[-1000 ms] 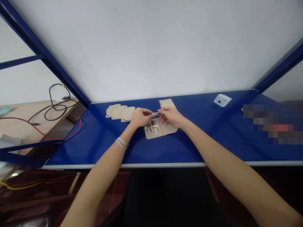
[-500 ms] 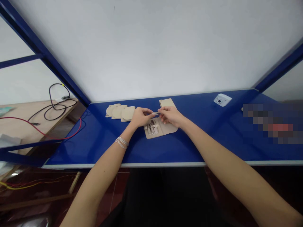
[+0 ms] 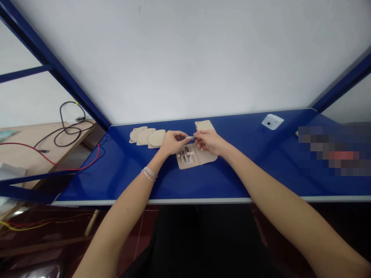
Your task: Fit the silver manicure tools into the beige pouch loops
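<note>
My left hand [image 3: 174, 143] and my right hand [image 3: 209, 140] meet above an open beige manicure case [image 3: 189, 166]. Between their fingertips is a small silver tool [image 3: 191, 138] that looks like a nail clipper; the left fingers pinch one end and the right fingers the other. Slim metal grooming tools [image 3: 185, 157] sit under straps in the left half of the case. The right half of the case lies partly beneath my right hand. Just behind that hand is another beige case [image 3: 203, 125], partly hidden by it.
Several closed beige cases [image 3: 157, 139] overlap in a row to the left on the blue table [image 3: 203, 185]. A white camera-like object [image 3: 272, 121] stands at the back right, near a blurred-out patch. Black and red cables [image 3: 69, 135] lie by the wooden table at left.
Both hands keep nearly the same place over the case. The small silver tool has turned slightly between the fingertips.
</note>
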The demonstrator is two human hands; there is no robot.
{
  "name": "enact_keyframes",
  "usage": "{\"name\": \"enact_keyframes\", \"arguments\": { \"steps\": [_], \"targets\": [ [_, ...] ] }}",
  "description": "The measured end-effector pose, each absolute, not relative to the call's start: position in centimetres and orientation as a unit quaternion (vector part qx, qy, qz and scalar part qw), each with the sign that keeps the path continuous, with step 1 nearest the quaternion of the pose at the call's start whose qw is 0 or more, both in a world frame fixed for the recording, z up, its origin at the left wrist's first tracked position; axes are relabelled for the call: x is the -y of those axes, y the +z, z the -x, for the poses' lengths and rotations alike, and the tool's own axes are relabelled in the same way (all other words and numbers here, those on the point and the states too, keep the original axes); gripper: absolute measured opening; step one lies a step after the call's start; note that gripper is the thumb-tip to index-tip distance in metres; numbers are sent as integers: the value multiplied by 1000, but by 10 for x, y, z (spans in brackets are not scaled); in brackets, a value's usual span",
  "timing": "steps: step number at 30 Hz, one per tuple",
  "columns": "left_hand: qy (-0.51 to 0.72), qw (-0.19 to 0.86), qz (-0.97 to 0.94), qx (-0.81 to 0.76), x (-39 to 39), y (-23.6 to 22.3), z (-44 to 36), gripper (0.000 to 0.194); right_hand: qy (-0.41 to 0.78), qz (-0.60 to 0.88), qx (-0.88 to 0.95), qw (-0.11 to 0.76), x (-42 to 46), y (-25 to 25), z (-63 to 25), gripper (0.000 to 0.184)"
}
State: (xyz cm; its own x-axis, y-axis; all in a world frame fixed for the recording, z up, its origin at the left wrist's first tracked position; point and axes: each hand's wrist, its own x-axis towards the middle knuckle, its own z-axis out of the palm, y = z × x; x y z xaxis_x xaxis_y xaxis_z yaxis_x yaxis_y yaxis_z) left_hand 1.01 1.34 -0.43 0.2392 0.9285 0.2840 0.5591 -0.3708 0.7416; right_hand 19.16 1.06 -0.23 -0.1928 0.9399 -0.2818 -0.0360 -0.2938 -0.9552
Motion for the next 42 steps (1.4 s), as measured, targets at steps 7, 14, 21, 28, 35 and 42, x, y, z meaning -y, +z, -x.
{"name": "enact_keyframes", "arguments": {
  "steps": [7, 14, 21, 28, 35, 42],
  "targets": [
    [356, 222, -761, -495, -13, -4, -10, 33, 620, 515, 455, 378, -8, 1, -190, 20],
    [350, 214, -764, -499, -13, -3, -10, 33, 620, 509, 458, 385, -9, 1, -190, 21],
    [348, 217, -768, -493, -14, -5, -10, 34, 624, 509, 447, 388, -9, 1, -189, 21],
    [345, 226, -769, -489, -14, -6, -9, 34, 633, 507, 435, 390, -11, 1, -190, 19],
    [332, 239, -772, -487, -15, -7, -9, 31, 635, 505, 432, 394, -13, -3, -191, 20],
    [330, 241, -772, -486, -15, -8, -9, 33, 634, 500, 441, 392, -12, -2, -191, 21]
  ]
}}
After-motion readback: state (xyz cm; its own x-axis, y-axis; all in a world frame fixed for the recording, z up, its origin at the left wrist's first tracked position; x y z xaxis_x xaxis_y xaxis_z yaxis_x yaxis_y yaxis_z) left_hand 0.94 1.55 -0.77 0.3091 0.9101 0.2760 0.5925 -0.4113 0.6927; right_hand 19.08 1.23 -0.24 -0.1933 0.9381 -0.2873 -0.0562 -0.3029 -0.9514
